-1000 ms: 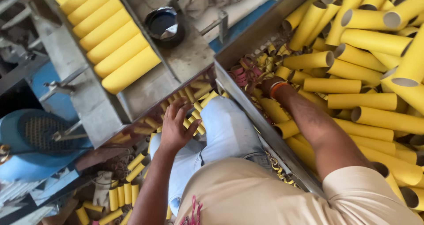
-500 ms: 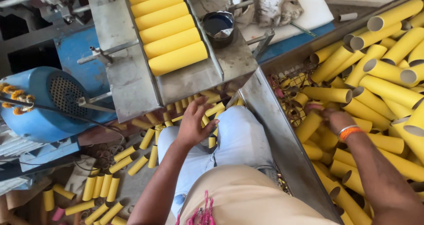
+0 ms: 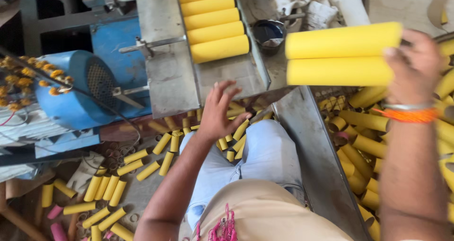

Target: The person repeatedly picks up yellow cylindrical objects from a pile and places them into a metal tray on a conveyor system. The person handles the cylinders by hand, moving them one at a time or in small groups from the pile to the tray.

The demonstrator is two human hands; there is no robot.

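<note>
My right hand [image 3: 415, 66] is raised at the upper right and grips two long yellow tubes [image 3: 341, 55], held level, one above the other. An orange band sits on that wrist. My left hand [image 3: 218, 109] hovers with fingers spread over my knee, just below the lower edge of a sloping metal chute [image 3: 166, 75]. Several yellow tubes [image 3: 213, 20] lie side by side across the chute. A metal bin [image 3: 312, 142] at my right holds a heap of more yellow tubes [image 3: 360, 138].
A blue motor housing [image 3: 80, 92] stands at the left. A dark round cup [image 3: 267, 33] sits behind the chute with crumpled rags. Shorter yellow tubes [image 3: 142, 163] and a few pink ones litter the floor around my legs.
My right hand has come up out of the bin with two yellow tubes in it. My left hand has lifted off my knee towards the chute. The view has shifted left.
</note>
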